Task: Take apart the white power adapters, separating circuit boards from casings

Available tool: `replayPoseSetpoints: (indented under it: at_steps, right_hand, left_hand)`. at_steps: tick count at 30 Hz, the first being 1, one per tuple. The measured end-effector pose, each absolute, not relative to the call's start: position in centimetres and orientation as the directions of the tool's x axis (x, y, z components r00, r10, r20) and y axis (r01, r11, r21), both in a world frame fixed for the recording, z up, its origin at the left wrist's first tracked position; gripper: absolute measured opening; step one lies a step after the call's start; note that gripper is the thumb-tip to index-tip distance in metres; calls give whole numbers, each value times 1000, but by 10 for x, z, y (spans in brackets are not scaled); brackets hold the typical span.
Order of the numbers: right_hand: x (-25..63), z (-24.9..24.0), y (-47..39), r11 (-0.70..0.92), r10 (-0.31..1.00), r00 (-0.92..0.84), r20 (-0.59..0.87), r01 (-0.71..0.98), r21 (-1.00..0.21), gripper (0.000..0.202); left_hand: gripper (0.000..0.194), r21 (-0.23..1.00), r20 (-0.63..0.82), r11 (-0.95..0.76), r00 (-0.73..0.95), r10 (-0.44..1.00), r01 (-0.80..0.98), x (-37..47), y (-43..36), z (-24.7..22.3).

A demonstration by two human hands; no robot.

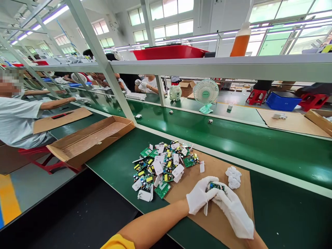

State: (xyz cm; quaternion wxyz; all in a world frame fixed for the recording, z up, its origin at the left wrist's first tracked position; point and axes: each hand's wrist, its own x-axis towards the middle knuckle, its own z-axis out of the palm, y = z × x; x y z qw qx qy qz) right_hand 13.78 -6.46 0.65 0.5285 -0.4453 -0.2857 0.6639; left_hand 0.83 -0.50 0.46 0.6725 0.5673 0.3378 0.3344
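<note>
Both my hands wear white gloves and meet over a sheet of brown cardboard (207,166). Between them is a small green circuit board (217,186), gripped from the left by my left hand (201,194) and from the right by my right hand (230,204). A white flat piece (205,209) hangs below the fingers; whether it joins the board is hidden. Left of my hands lies a heap of circuit boards (162,167) with yellow parts and white plug covers. A small pile of white pieces (233,177) sits just beyond my right hand.
An open cardboard box (90,140) stands at the left end of the green bench. Behind runs a green conveyor belt (238,135) carrying a few small parts. A mint fan (206,93) stands beyond it. A shelf (207,67) crosses overhead; a co-worker (20,117) sits at left.
</note>
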Motion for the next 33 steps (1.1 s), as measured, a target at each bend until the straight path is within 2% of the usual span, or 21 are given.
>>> replayPoseSetpoints:
  at_steps: [5, 10, 15, 20, 23, 26, 28, 30, 33]
  right_hand:
    - [141, 2, -64, -286, 950, -39, -310, -506, -814, 31]
    - [141, 5, -60, -274, 956, -86, -281, -606, -747, 31]
    - [137, 1, -58, -264, 959, -67, -274, -554, -789, 27]
    - [136, 1, -66, -229, 966, -9, -260, -499, -836, 31]
    - [133, 4, -67, -230, 965, 12, -263, -447, -864, 35]
    - [132, 5, -65, -223, 962, 50, -267, -416, -881, 39]
    - [134, 4, -63, -205, 963, 80, -259, -408, -890, 40]
    - [137, 3, -62, -186, 966, 96, -242, -396, -899, 41]
    - [140, 2, -61, -162, 974, 92, -208, -359, -919, 39]
  left_hand:
    - [45, 980, -53, 166, 657, 752, -110, 6, -6, 6]
    - [46, 977, -73, 175, 579, 812, -123, 6, -8, 6]
    - [40, 982, 5, 111, 601, 799, -155, 4, -6, 7]
    - [42, 961, -27, 191, 619, 785, -199, 3, 0, 2]
    - [41, 965, -38, 180, 583, 812, -189, 3, -2, 0]
    - [45, 992, 56, 10, 506, 861, -127, 3, -9, -3]
    - [58, 975, 209, -221, 481, 851, -33, 3, -14, -4]
    - [64, 904, 327, -419, 487, 810, 91, 3, -16, -5]
    - [46, 805, 350, -523, 488, 800, 280, 1, -17, -1]
